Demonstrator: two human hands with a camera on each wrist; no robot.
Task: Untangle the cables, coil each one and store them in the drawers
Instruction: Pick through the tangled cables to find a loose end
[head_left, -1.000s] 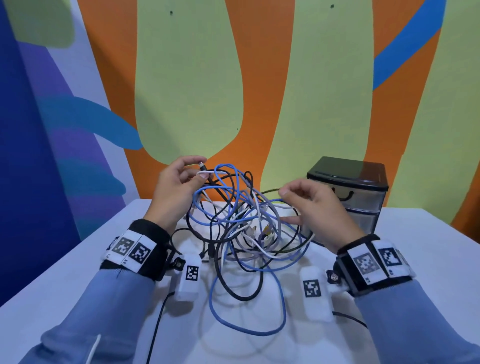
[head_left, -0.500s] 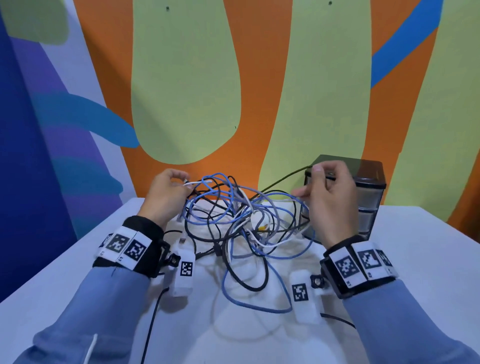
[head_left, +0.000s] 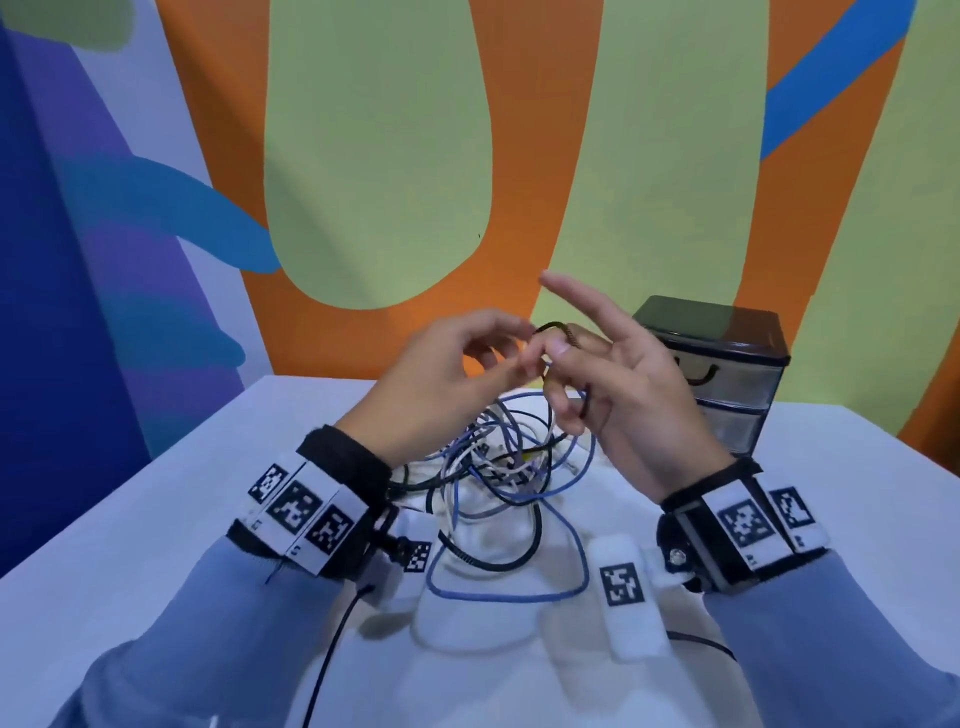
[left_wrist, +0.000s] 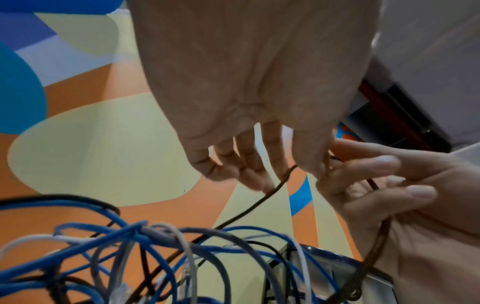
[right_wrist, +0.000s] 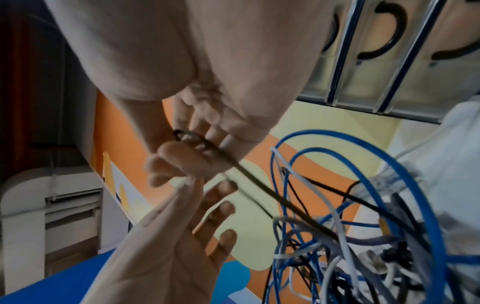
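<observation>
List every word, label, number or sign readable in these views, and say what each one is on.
No readable words, brands or numbers.
Left wristband: black-and-white square code markers; tiny characters beneath, too small to read.
Right wristband: the same kind of markers; tiny print too small to read.
White wrist camera housings: one code marker each, no text.

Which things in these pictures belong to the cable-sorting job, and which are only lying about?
Part of the job:
- black braided cable, held up between left hand and right hand
- tangle of blue, white and black cables on the white table
- drawer unit, drawers closed

Not part of it:
- tagged wristbands
- thin black lead from the left wrist camera
- painted wall
</observation>
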